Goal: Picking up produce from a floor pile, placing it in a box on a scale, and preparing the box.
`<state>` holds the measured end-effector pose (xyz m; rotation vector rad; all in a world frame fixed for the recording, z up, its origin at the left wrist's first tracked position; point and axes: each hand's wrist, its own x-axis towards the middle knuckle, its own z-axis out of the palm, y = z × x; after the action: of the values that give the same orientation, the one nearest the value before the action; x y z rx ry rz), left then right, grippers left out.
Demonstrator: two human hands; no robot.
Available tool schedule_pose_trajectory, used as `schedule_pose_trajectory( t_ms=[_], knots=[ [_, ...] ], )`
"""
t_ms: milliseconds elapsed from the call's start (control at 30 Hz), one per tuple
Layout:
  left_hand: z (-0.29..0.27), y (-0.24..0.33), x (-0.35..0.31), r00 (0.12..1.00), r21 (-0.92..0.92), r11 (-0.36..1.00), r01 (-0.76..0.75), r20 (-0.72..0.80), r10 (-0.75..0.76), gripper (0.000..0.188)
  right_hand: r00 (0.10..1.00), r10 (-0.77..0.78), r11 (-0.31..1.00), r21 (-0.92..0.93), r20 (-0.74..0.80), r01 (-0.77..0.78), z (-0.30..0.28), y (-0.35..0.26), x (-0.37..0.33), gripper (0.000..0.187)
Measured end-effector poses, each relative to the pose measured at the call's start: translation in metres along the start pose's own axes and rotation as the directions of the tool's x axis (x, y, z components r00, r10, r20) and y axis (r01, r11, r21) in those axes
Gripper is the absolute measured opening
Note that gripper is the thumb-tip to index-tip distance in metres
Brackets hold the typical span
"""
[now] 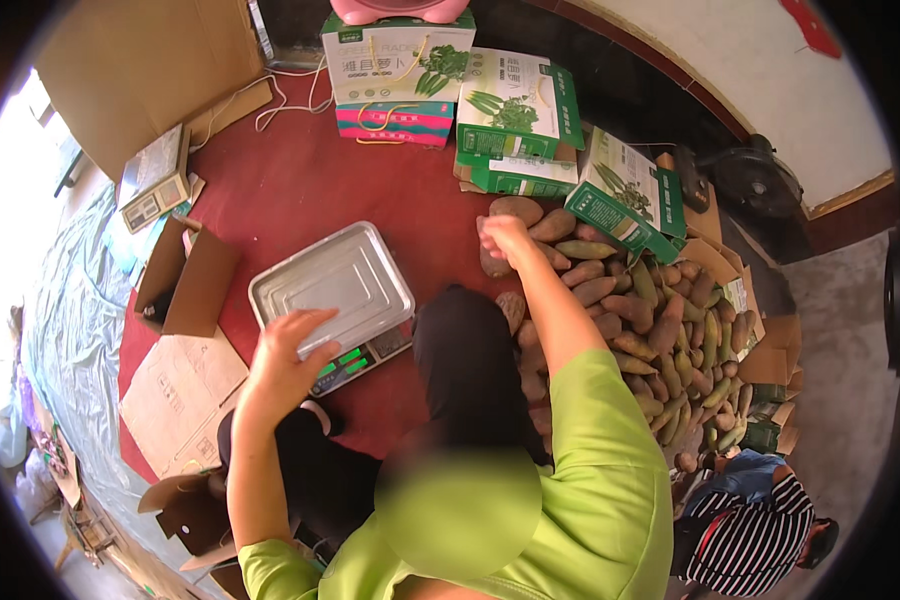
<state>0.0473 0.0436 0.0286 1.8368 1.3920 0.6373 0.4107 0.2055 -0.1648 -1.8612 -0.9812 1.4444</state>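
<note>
A large pile of sweet potatoes and greenish radishes (660, 330) lies to my right. At its far left end my right hand (505, 240) is closed over a brown sweet potato (491, 264), its fingers partly covering the root. My left hand (288, 360) is open, thumb and fingers apart, at the near left corner of a shallow metal tray (332, 282). Nothing lies in the tray, which rests on a digital scale (370, 355) with lit green displays. The hand holds nothing; whether it touches the tray I cannot tell.
White-and-green cartons (515, 105) stand at the far side of the red floor (260, 190). A brown open box (185, 275) and flat cardboard (185, 405) lie left. Behind the pile is a black fan (755, 180). A person in a striped top (750, 535) is at lower right.
</note>
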Motion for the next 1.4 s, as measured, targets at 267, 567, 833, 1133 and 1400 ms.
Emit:
schedule_pose_trajectory(
  t_ms=[267, 567, 833, 1133, 1400],
  knots=[
    [0.048, -0.061, 0.009, 0.941, 0.515, 0.849, 0.115, 0.217, -0.259, 0.038, 0.956, 0.220, 0.909, 0.396, -0.192, -0.130, -0.074, 0.055, 0.080, 0.028],
    [0.066, -0.067, 0.046, 0.826, 0.523, 0.813, 0.254, 0.320, -0.464, 0.041, 0.920, 0.217, 0.611, 0.780, -0.328, 0.134, -0.098, 0.016, 0.200, 0.052],
    [0.075, -0.075, 0.064, 0.813, 0.556, 0.790, 0.259, 0.317, -0.489, 0.043, 0.937, 0.156, 0.426, 0.877, -0.312, 0.221, -0.105, -0.007, 0.265, 0.030],
    [0.077, -0.071, 0.072, 0.804, 0.578, 0.796, 0.178, 0.382, -0.456, 0.042, 0.910, 0.203, 0.191, 0.926, -0.362, 0.326, -0.117, -0.036, 0.259, 0.029],
    [0.066, -0.052, 0.057, 0.863, 0.548, 0.821, 0.160, 0.326, -0.386, 0.042, 0.725, -0.155, 0.399, 0.629, -0.671, 0.667, -0.134, -0.126, 0.099, 0.053]
  ],
)
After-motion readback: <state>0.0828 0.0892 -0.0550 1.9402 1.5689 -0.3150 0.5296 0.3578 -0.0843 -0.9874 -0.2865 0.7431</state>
